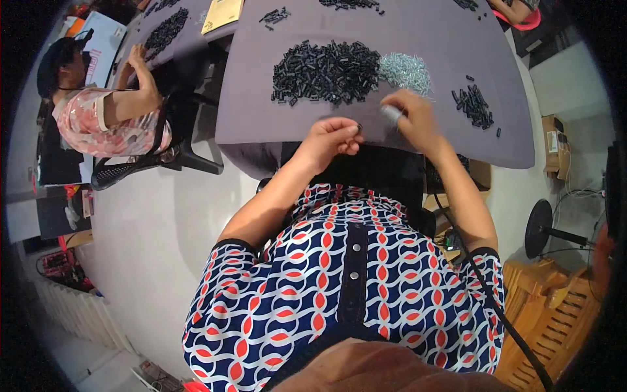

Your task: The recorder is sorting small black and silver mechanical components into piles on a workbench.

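In front of my body my left hand (334,140) is closed in a pinch, thumb against forefinger. A small black cylindrical piece (358,129) shows at its fingertips. My right hand (418,121) is to its right, just below a heap of small shiny silver pieces (406,72). Its fingers are bent and blurred by motion. A pale grey patch shows at the thumb or finger side, and what the fingertips hold cannot be made out. Left of the silver heap, touching it, lies a large pile of short black tubular pieces (325,73).
A smaller group of black pieces (475,106) lies on the right of the grey cloth-covered table (255,124). A person (108,111) sits at the left table. A yellow booklet (223,14) lies at the back. A black cable (486,281) crosses my right side.
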Tool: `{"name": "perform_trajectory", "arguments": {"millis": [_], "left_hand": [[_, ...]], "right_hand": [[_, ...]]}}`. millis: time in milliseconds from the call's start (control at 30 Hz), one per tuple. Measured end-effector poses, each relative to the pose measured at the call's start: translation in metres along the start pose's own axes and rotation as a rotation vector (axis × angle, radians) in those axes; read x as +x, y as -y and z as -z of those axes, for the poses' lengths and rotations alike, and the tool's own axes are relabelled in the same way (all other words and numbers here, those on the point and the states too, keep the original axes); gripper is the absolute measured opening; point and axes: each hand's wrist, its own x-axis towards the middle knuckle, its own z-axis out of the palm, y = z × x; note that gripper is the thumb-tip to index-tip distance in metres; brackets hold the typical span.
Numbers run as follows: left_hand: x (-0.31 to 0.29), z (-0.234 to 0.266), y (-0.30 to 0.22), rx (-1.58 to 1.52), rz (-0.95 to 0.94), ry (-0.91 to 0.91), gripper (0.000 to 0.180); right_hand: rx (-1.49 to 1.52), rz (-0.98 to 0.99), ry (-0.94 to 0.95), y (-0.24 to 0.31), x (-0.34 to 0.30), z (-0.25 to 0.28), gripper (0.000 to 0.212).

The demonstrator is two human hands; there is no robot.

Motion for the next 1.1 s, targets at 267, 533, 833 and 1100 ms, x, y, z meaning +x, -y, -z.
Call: {"name": "perform_trajectory", "arguments": {"millis": [267,533,833,1100], "left_hand": [[0.009,0.014,-0.003,-0.050,-0.141,-0.057,0.014],[0.005,0.013,-0.001,-0.011,-0.142,-0.047,0.014],[0.005,0.013,-0.001,0.014,-0.159,-0.033,0.015],[0.003,0.010,-0.001,0.027,-0.147,-0.049,0.015]], "right_hand": [[-0.184,0.000,0.084,-0.008,0.036,-0.036,0.016],[-0.268,-0.016,0.103,-0.024,0.023,-0.019,0.019],[-0.244,0.063,0.091,-0.010,0.047,-0.039,0.032],[-0.121,0.059,0.109,-0.032,0.031,-0.020,0.029]]}}
